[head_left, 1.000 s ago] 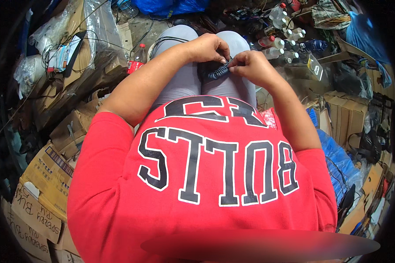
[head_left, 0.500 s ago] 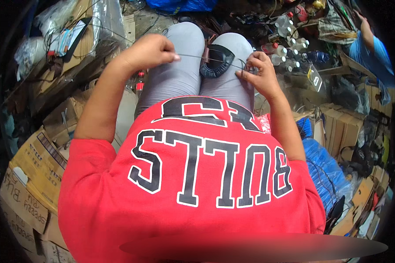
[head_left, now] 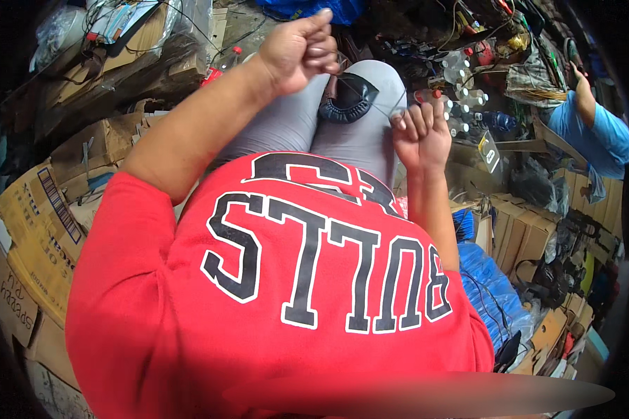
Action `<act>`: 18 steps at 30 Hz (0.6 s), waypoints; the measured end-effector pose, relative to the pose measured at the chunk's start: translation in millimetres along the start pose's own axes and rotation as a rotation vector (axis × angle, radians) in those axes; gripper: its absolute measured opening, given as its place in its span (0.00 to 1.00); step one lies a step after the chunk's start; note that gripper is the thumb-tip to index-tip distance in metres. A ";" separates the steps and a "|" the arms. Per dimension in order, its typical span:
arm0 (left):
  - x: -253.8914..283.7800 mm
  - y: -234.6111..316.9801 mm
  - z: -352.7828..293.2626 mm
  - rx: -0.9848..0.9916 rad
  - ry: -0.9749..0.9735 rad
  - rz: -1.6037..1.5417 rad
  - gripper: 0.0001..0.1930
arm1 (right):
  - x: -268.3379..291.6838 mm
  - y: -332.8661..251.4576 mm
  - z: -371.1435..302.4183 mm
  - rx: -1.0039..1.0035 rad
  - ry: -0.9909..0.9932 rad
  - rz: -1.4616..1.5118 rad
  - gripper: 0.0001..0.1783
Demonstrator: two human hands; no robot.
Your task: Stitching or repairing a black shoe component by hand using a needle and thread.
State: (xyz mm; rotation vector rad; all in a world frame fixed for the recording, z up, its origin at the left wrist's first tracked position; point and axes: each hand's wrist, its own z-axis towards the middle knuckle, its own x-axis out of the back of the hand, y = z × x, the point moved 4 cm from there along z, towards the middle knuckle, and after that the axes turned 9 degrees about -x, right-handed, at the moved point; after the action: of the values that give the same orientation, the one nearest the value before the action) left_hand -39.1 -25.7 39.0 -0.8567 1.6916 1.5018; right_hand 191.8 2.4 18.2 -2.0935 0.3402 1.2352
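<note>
A black leather moccasin-style shoe upper (head_left: 349, 105), with puckered stitching round its toe edge, lies across my grey-trousered thighs (head_left: 381, 80). Thin dark thread runs from it toward both hands. My left hand (head_left: 304, 54) is raised above my left knee, beyond the upper, with its fingers curled closed on one end of the thread. Beside my right thigh, my right hand (head_left: 424, 133) is also closed, and a fine line of thread reaches its fingertips. Any needle or tool inside either fist is hidden.
Several plastic bottles (head_left: 461, 94) stand to the right of my knees. A person's blue sleeve (head_left: 587, 133) shows at far right. Cardboard boxes (head_left: 524, 227) and blue plastic sheeting (head_left: 489, 293) lie on my right, more cardboard (head_left: 35, 220) on my left. A cluttered wooden bench (head_left: 119, 84) stands front left.
My left hand has risen and moved forward and right. My right hand has drawn slightly down and right, its fingers closing into a fist. The shoe upper stays on my lap.
</note>
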 end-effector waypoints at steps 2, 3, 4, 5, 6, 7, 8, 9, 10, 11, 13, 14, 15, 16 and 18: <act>23.8 19.0 -6.6 0.004 0.181 0.100 0.22 | 0.5 -6.5 -15.9 0.071 -0.017 -0.178 0.26; 30.2 19.6 -8.4 0.031 0.057 0.096 0.22 | -2.1 -6.9 -21.5 0.094 -0.034 -0.235 0.26; 28.9 17.4 -7.4 0.034 0.053 0.094 0.22 | 0.5 -8.6 -22.6 0.098 -0.030 -0.236 0.26; 27.5 15.8 -7.3 0.005 0.074 0.126 0.22 | 4.3 -9.7 -23.6 0.093 -0.021 -0.250 0.26; 27.5 15.2 -6.6 -0.024 0.095 0.157 0.22 | 6.9 -11.2 -24.4 0.088 -0.012 -0.264 0.26; 30.3 20.8 -7.3 -0.022 0.030 0.213 0.22 | 7.8 -11.2 -28.3 0.084 -0.008 -0.264 0.26; 32.0 30.5 -9.1 -0.030 0.063 0.406 0.22 | 11.2 -13.1 -30.4 0.065 0.081 -0.306 0.24; 36.9 40.9 -13.4 -0.039 0.096 0.600 0.22 | 15.7 -15.9 -32.9 0.045 0.169 -0.348 0.23; 62.3 55.3 -15.9 -0.032 0.093 0.800 0.22 | 20.7 -22.9 -36.7 -0.019 0.074 -0.578 0.19; 79.9 67.5 -23.4 -0.110 0.167 1.025 0.21 | 33.3 -31.5 -40.7 -0.016 0.077 -0.578 0.19; 82.9 87.9 -41.4 -0.228 0.291 1.385 0.22 | 63.7 -56.7 -52.5 0.053 0.488 -1.350 0.21; 89.7 91.1 -49.1 -0.232 0.289 1.386 0.22 | 71.1 -67.5 -59.5 -0.024 0.569 -1.520 0.28; 95.8 94.4 -57.5 -0.344 0.289 1.473 0.20 | 78.0 -77.0 -67.9 -0.020 0.729 -1.767 0.31; 96.0 93.8 -64.6 -0.458 0.285 1.555 0.18 | 91.8 -87.9 -75.3 -0.026 0.732 -1.671 0.32; 80.6 72.1 -68.5 -0.497 0.153 1.606 0.15 | 94.0 -96.9 -82.7 -0.044 0.719 -1.629 0.32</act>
State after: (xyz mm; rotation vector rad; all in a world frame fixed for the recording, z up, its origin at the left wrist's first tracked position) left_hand -148.0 -88.0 13.8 0.5010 2.2174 2.9714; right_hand 347.3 29.4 5.5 -1.8275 -0.9515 -0.4634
